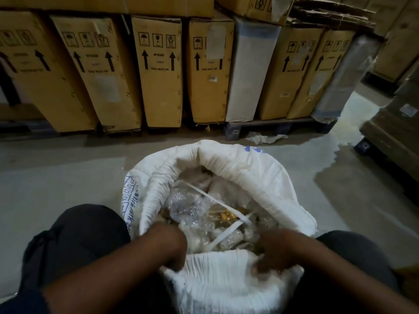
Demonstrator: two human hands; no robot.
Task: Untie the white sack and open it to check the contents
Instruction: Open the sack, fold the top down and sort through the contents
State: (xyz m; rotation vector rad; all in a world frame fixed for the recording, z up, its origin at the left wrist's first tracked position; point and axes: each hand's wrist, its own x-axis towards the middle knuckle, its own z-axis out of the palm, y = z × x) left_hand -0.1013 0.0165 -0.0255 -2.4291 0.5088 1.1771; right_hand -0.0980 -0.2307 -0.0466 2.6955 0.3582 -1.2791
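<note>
The white woven sack (238,164) stands on the floor between my knees, its mouth wide and its rim rolled outward. Inside lie clear plastic packets (192,211), a few gold-coloured pieces (226,215) and white plastic straps (213,199) crossing over them. My left hand (169,242) grips the near-left part of the rolled rim. My right hand (275,252) grips the near-right part of the rim. Both hands are a little blurred. Blue print runs down the sack's left side.
A row of tall cardboard boxes (158,71) with arrows stands on pallets (278,126) behind the sack. More boxes stand at the right (394,132). A crumpled white scrap (265,138) lies on the grey floor, and a wet patch (328,164) spreads at the right.
</note>
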